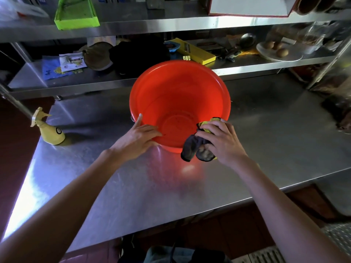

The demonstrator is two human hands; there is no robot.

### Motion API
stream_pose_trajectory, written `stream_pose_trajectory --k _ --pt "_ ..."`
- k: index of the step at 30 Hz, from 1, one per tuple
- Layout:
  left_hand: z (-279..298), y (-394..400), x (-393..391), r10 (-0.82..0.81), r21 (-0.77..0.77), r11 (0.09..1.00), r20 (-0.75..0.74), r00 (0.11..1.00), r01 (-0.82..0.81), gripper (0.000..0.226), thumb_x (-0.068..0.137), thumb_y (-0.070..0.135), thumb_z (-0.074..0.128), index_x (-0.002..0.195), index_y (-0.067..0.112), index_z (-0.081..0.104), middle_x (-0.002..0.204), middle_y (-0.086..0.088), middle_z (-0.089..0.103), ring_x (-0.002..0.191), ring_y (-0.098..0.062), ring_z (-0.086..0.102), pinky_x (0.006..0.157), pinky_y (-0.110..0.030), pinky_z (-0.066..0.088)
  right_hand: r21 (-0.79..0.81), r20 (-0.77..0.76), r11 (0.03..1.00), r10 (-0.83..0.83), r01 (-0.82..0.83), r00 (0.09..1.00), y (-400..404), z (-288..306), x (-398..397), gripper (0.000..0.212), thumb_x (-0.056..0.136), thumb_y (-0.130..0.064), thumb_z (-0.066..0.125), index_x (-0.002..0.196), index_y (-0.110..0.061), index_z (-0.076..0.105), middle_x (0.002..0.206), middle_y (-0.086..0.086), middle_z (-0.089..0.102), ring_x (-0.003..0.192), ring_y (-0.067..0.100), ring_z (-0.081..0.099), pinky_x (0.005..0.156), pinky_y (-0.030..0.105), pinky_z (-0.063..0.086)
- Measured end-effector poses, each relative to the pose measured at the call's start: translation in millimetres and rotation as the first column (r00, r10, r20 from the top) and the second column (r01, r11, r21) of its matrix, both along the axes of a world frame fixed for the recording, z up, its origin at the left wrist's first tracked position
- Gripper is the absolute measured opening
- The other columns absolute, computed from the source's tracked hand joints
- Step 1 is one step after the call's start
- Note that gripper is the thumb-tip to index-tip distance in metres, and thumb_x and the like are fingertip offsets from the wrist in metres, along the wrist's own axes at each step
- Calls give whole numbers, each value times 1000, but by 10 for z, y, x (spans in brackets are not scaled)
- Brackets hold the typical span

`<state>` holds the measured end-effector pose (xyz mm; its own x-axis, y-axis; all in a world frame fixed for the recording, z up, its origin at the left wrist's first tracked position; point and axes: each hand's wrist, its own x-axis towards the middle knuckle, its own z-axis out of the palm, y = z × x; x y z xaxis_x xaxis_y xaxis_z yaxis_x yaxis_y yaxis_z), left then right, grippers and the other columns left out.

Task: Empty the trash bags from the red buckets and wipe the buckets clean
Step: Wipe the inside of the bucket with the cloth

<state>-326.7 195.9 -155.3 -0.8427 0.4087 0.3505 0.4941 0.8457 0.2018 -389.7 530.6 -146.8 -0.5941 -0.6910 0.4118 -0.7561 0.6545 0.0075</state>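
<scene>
A red bucket (178, 92) stands on the steel table (114, 183), tilted toward me, with no bag or trash inside. My left hand (139, 136) rests on its near left rim, fingers fairly straight, some reaching inside. My right hand (221, 139) grips a crumpled dark grey and yellow cloth (197, 147) against the bucket's near right rim. Part of the cloth hangs outside the rim over the table.
A yellow spray bottle (49, 130) stands near the table's left edge. Behind the bucket a low steel shelf (247, 67) carries packets, a dark bag, a yellow box and a plate of potatoes (279, 51). A green tray (76, 14) sits on the upper shelf.
</scene>
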Motion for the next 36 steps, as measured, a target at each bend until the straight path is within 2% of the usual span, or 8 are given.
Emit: stream_pose_trajectory --k 5,10,15,20,22,26,31,36 --pt "83 162 31 99 -53 994 -14 995 -100 32 83 21 81 114 13 73 114 -6 73 115 -25 68 124 -64 21 -10 -4 999 -52 52 999 -73 -44 78 39 84 -28 54 120 -26 69 128 -3 62 128 24 43 112 50 28" --pt "-26 730 71 90 -74 993 -44 995 -93 37 85 32 57 112 12 73 103 -4 74 102 -28 71 113 -61 41 -51 -13 996 -75 74 997 -253 -57 192 38 87 -31 56 122 -25 69 126 -2 63 124 27 48 109 51 31" --pt "-43 833 47 151 -56 986 -46 987 -154 34 88 25 46 106 13 72 96 -2 73 95 -29 71 110 -51 43 -45 -28 987 -152 151 988 -370 -113 291 48 77 -17 77 123 -25 67 126 -5 62 122 26 51 107 51 35" --pt "-24 708 85 108 -66 992 -50 993 -111 31 91 28 42 99 15 69 90 2 71 88 -27 71 104 -50 49 -62 -65 992 -114 110 991 -350 -143 316 46 75 -11 75 118 -27 68 122 -6 63 118 26 55 107 47 35" --pt "-59 604 91 83 -76 993 -65 994 -88 33 91 33 45 100 14 71 94 1 73 91 -25 72 110 -52 46 -68 -76 994 -86 81 993 -265 -122 282 35 81 -21 70 116 -28 69 122 -6 63 120 25 55 109 46 33" --pt "-57 192 28 44 -68 997 -36 998 -47 41 95 42 51 113 11 70 114 -8 74 112 -23 70 129 -37 10 -41 -2 997 -67 67 998 19 -70 147 37 84 -25 59 119 -27 68 128 -5 62 127 25 51 113 47 31" --pt "23 33 49 48 -79 996 -60 997 -53 35 84 21 83 116 12 72 119 -9 74 125 -23 64 125 -54 25 6 71 998 -66 66 995 42 -59 138 41 84 -26 56 124 -27 66 133 -4 59 133 25 43 115 48 27" --pt "36 396 138 116 -112 987 -30 993 -118 31 80 33 71 106 15 75 105 -3 75 106 -23 70 121 -59 30 -20 28 998 -61 62 998 -74 -73 197 36 88 -32 55 121 -28 68 128 -5 61 130 22 45 113 47 27"
